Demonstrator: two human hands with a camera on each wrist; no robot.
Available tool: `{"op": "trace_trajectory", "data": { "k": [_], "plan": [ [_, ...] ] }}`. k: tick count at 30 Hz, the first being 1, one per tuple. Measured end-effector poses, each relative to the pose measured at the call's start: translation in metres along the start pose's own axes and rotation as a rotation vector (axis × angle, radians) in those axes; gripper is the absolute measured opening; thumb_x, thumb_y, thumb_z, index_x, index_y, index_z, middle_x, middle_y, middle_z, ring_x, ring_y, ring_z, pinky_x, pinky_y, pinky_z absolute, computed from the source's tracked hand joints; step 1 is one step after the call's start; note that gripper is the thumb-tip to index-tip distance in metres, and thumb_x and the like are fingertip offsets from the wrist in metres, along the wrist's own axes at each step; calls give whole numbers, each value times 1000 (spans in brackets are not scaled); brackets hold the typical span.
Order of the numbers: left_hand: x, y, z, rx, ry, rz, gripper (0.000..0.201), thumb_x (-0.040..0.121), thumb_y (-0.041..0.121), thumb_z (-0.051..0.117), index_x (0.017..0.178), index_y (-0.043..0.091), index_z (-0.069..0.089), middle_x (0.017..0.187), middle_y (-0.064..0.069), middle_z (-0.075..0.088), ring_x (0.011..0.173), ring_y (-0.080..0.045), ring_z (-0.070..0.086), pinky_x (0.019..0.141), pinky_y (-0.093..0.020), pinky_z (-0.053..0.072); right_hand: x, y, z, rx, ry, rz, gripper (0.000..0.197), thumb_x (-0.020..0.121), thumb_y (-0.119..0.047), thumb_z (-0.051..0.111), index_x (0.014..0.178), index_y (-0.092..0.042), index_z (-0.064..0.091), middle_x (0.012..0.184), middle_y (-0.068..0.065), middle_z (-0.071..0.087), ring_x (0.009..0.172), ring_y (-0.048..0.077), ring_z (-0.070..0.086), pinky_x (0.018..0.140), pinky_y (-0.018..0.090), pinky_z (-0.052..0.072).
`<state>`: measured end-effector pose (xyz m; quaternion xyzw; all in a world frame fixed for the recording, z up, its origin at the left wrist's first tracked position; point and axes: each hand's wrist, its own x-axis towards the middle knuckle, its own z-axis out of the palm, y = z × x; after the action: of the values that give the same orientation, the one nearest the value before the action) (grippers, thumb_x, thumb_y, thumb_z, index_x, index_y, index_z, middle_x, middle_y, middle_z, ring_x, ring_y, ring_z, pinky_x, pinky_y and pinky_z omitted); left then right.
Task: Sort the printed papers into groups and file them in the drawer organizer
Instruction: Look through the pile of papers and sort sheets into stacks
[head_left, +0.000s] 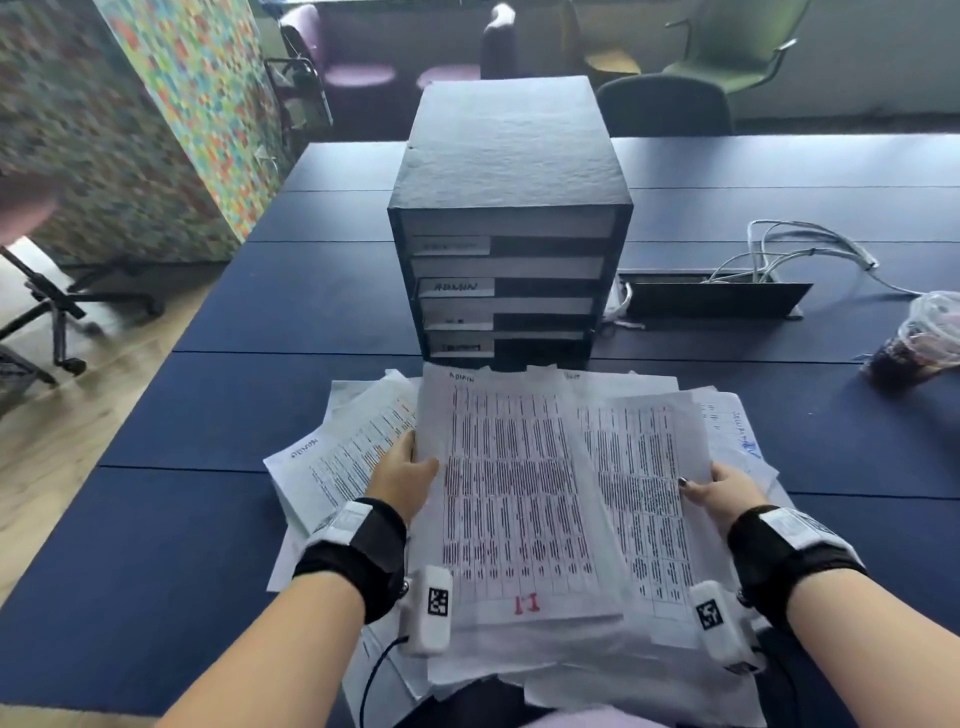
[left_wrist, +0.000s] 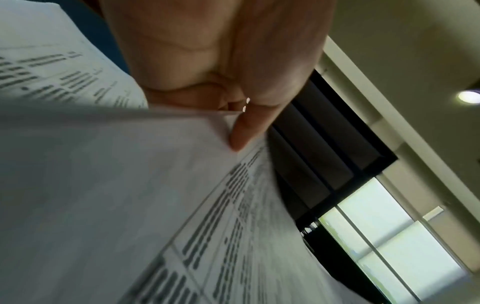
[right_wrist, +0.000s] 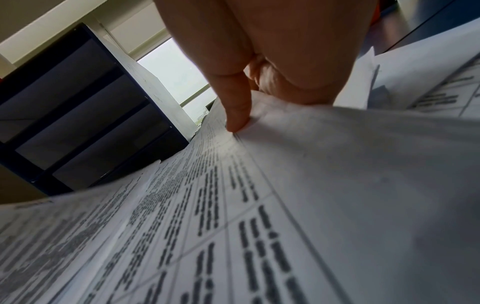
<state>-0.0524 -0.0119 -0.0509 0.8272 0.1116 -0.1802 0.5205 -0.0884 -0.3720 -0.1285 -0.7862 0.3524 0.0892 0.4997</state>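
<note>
Far left, loose printed sheets (head_left: 343, 457) lay fanned on the dark blue table (head_left: 197, 395); one carried a handwritten word along its edge, too blurred to read. The left hand (head_left: 402, 475) pinched the left edge of a lifted sheaf of printed tables (head_left: 514, 493), thumb on top and fingers beneath (the left wrist view confirmed the thumb pressing the edge). At centre the top sheet read "ADMIN" by hand at its head and a red "11" at its foot. Behind it stood the drawer organizer (head_left: 506, 208) — four drawers, all closed, the second tagged "ADMIN"; the other tags were illegible. The right hand (head_left: 719, 493) pinched a second overlapping page (head_left: 644, 478) at its right edge. Blue handwriting further right could not be made out. Far right, an iced drink in a plastic cup (head_left: 919, 338).

Risks, as judged: the sheaf was skewed, held only at its edges — sheets could slip out or mix groups. Both hands were occupied, so opening a drawer would need one freed.
</note>
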Motion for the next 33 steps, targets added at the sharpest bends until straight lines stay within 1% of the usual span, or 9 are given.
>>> {"op": "trace_trajectory", "data": {
  "k": [3,8,13,17,19,22,25,29,33],
  "plan": [
    [5,-11,-4,121,127,-28,22,91,3,48,99,22,54,94,-2,63,74,-15,56,55,-21,39,-2,-2,0,33,-11,14,28,84,-3,64,111,3,59,99,20,66,95,35,62,91,50,48],
    [15,-20,-24,148,378,-124,20,89,1,41,96,15,52,93,-11,57,82,-26,49,73,-30,36,-6,-9,-4,81,28,7,29,87,0,59,115,5,56,105,22,63,95,33,60,95,50,46],
    [20,-24,-54,94,489,-145,27,89,-3,36,102,15,52,91,-10,53,86,-28,49,74,-30,34,-6,-9,-15,397,-28,55,31,88,11,47,116,2,54,91,17,63,84,32,59,96,55,42],
    [26,-27,-63,122,447,-124,15,90,1,42,97,8,53,93,-17,58,85,-30,52,71,-31,36,-11,-7,-26,565,-127,85,31,89,8,41,109,-9,58,84,10,72,71,27,69,73,50,56],
    [30,-24,-60,95,413,-80,22,91,1,43,108,4,56,103,-19,63,92,-31,56,77,-33,41,-18,-11,-32,635,-208,88,30,91,6,37,102,-13,57,74,6,73,62,20,69,57,40,58],
    [28,-14,-47,75,385,-36,32,92,-4,43,122,-1,53,109,-16,61,95,-27,55,76,-26,35,-25,-16,-36,705,-275,86,31,92,5,33,99,-14,56,70,5,72,58,19,68,49,36,56],
    [19,-3,-22,103,311,-40,24,93,-5,43,113,-1,56,96,-8,54,90,-24,51,67,-22,29,-27,-18,-36,709,-283,92,30,93,6,32,98,-12,56,69,5,72,56,18,68,49,36,56],
    [20,-4,17,128,94,-29,38,90,-4,38,122,9,55,104,-4,61,91,-23,56,75,-26,42,-27,-20,-31,654,-227,96,26,92,7,36,96,-10,56,67,6,71,55,19,67,52,36,57],
    [13,-5,52,214,-45,12,36,92,4,41,122,16,54,109,-6,63,91,-22,56,74,-22,40,-17,-17,-24,486,-101,82,19,87,4,52,95,-10,62,80,13,71,75,32,65,79,51,52]
  ]
}}
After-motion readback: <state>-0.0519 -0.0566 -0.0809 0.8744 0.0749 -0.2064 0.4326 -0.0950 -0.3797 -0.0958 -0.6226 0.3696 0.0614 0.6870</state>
